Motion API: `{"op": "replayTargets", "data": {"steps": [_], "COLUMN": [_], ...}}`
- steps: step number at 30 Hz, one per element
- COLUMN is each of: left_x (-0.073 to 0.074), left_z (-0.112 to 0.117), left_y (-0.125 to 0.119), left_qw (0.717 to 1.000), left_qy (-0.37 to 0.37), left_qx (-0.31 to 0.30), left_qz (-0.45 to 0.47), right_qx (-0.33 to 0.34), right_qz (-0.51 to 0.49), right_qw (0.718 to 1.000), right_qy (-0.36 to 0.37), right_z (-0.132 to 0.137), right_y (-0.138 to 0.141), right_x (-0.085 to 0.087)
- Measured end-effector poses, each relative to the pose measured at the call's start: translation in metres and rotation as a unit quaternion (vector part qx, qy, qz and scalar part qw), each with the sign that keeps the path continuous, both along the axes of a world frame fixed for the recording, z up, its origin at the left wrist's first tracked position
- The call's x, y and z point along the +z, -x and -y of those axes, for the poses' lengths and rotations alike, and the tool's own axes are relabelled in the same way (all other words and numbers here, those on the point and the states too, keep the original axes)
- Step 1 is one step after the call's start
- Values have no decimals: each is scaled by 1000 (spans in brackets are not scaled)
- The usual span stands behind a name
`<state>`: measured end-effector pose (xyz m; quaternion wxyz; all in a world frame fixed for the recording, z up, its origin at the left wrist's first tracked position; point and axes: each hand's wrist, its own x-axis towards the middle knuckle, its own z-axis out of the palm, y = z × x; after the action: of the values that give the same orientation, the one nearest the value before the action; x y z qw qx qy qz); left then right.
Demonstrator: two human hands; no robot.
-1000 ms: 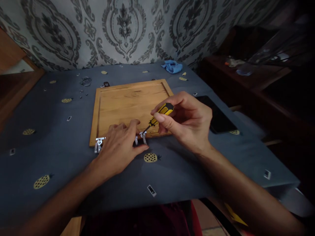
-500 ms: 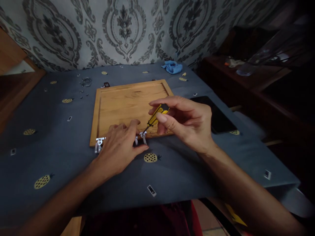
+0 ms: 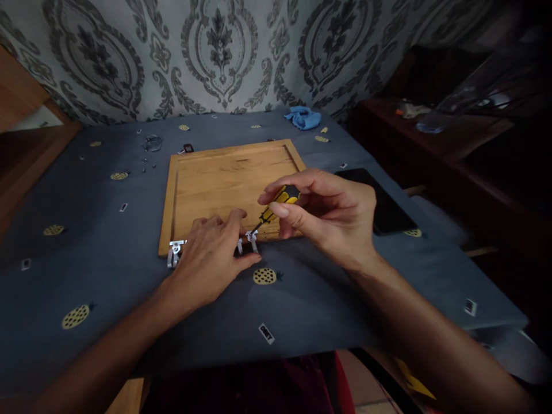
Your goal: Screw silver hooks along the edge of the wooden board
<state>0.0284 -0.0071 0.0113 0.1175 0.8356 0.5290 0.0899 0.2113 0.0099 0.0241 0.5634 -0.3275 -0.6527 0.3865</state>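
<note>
A wooden panel (image 3: 224, 184) lies flat on a blue tablecloth (image 3: 107, 276). My right hand (image 3: 332, 215) is closed round a yellow and black screwdriver (image 3: 276, 204), whose tip meets a metal hinge (image 3: 251, 238) at the panel's near edge. My left hand (image 3: 211, 256) lies over that edge beside the hinge, with thumb and forefinger on either side of it. A second metal hinge (image 3: 174, 252) sits at the panel's near left corner, just left of my left hand.
A dark phone (image 3: 382, 204) lies right of the panel. A blue cloth (image 3: 303, 117) sits at the table's far edge by the patterned wall. Small screws (image 3: 146, 167) and a clear bag (image 3: 152, 142) lie at the far left. Dark wooden furniture (image 3: 435, 149) stands to the right.
My right hand's fingers have shifted round the screwdriver handle, turning it, and the hand has dropped slightly. My left hand has stayed in place.
</note>
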Motion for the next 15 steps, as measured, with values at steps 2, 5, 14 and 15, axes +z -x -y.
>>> {"op": "replayTargets", "data": {"steps": [2, 5, 14, 15], "left_x": [0, -1, 1, 1], "left_z": [0, 0, 0, 0], "left_y": [0, 0, 0, 0], "left_qw": [1000, 1000, 1000, 1000], "left_qy": [1, 8, 17, 18], "left_qx": [3, 1, 3, 1], "left_qz": [-4, 0, -1, -4], "right_qx": [5, 21, 2, 0], "right_qz": [15, 20, -21, -19], "right_qw": [1000, 1000, 999, 999], "right_qy": [3, -5, 36, 38], "right_z": [-1, -3, -18, -20], "right_y": [-1, 1, 17, 17], "right_x": [1, 3, 4, 5]}}
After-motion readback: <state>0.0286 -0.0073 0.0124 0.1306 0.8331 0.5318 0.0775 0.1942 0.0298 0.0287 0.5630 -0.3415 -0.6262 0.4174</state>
